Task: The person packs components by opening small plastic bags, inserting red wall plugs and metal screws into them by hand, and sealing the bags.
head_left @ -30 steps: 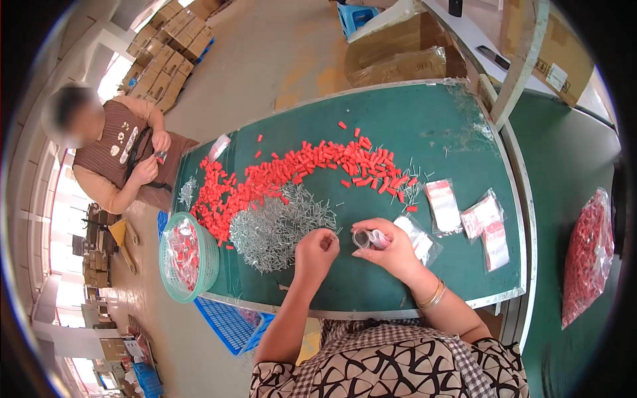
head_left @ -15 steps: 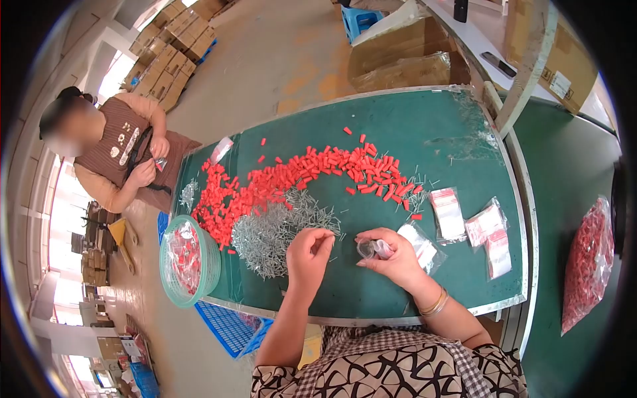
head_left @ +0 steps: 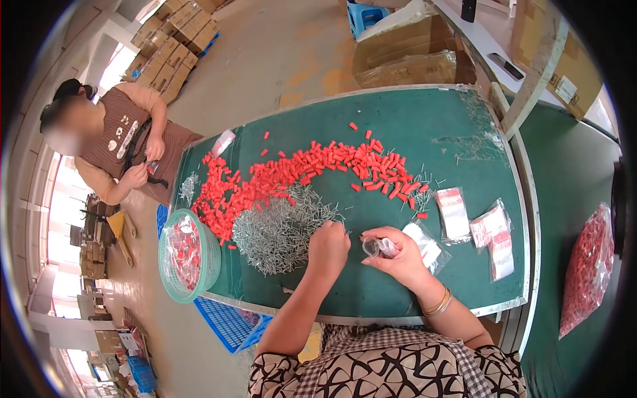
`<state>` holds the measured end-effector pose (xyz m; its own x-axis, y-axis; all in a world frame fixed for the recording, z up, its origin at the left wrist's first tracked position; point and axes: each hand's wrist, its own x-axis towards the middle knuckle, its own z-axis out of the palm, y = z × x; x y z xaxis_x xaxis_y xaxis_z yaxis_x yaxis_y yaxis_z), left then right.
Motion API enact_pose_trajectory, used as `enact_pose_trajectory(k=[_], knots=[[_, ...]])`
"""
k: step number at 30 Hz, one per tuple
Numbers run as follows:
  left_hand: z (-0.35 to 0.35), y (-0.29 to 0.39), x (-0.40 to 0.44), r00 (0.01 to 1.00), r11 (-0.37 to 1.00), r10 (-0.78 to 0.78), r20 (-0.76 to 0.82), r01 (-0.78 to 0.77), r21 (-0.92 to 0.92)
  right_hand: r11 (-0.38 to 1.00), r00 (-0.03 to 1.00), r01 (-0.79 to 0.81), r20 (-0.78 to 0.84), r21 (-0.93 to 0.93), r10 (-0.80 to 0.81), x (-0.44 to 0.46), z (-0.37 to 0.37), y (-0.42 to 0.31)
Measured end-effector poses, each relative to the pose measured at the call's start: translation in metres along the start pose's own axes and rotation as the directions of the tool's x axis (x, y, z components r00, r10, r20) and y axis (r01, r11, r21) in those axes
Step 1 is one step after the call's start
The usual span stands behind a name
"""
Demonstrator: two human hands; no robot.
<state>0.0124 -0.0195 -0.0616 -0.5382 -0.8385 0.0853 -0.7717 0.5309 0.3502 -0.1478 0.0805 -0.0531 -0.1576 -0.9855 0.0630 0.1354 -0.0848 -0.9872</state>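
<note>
My left hand (head_left: 330, 247) is closed with fingers pinched together at the right edge of a pile of thin silver screws or nails (head_left: 279, 232); what sits in the fingertips I cannot make out. My right hand (head_left: 403, 259) is wrapped round a small clear plastic bag (head_left: 375, 247), its mouth held open toward the left hand. Beyond both hands, small red plastic sleeves (head_left: 318, 159) spread in an arc across the green table (head_left: 398, 109). Beside my right hand lies a clear packet of flat bags (head_left: 424, 244).
Packets of small bags (head_left: 452, 213) lie on the right. A green basket (head_left: 211, 265) with filled bags stands at the left edge. At far left, a person (head_left: 126, 139) handles a small packet. A big bag of red pieces (head_left: 584, 272) rests on the right-hand surface.
My left hand has moved right, closer to the bag, and its fingers are more curled in. The right hand still holds the bag, its opening now showing rounder. The view has shifted slightly.
</note>
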Motion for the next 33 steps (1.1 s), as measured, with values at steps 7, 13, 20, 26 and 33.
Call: enact_pose_trajectory(k=[7, 13, 20, 26, 33], knots=[[-0.015, 0.0, -0.003, 0.996, 0.984, -0.021, -0.088, 0.005, -0.179, 1.0, 1.0, -0.017, 0.01, 0.016, 0.017, 0.001, -0.002, 0.001], [-0.067, 0.044, -0.016, 0.961, 0.893, 0.209, -0.183, -0.264, -0.364, 1.0, 1.0, -0.008, 0.017, -0.005, 0.008, -0.001, 0.002, 0.0], [-0.057, 0.006, 0.01, 0.967, 0.928, 0.015, -0.256, -0.109, -0.357, 1.0, 1.0, -0.013, 0.024, 0.002, 0.013, -0.003, 0.001, -0.002], [-0.016, 0.0, 0.071, 0.974, 0.92, 0.184, -0.133, -0.218, -0.327, 1.0, 0.999, -0.004, 0.047, -0.021, 0.005, -0.004, 0.002, -0.001], [0.016, 0.001, 0.105, 0.964, 0.963, 0.267, 0.007, -0.267, 0.042, 0.997, 0.999, 0.044, -0.001, -0.065, -0.044, -0.002, -0.002, -0.003]])
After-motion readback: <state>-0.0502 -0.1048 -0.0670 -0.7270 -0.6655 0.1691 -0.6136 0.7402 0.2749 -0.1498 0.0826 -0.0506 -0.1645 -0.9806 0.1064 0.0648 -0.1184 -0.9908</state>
